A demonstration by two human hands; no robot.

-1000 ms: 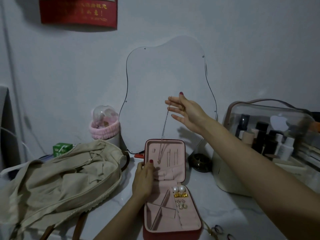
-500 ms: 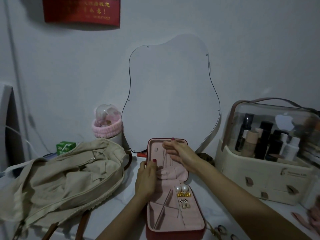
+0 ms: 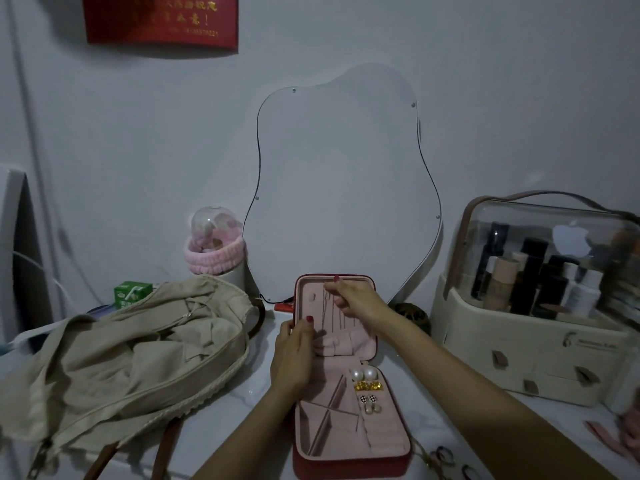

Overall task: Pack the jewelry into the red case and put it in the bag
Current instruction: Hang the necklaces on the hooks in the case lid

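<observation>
Right hand (image 3: 360,303) dropped from mid-air to red case (image 3: 349,469) lid, pinching necklace (image 3: 325,308) at the hooks; left hand (image 3: 292,358) gripping lid's left edge.

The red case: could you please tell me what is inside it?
The red case holds pearl earrings, gold pieces, checkered studs. Thin chains hang in the lid; the right hand covers their tops.

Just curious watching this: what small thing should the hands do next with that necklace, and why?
Probably hook the chain's top onto the lid: the right hand pinches the necklace near the lid's upper edge while the left hand steadies the open red case.
</observation>
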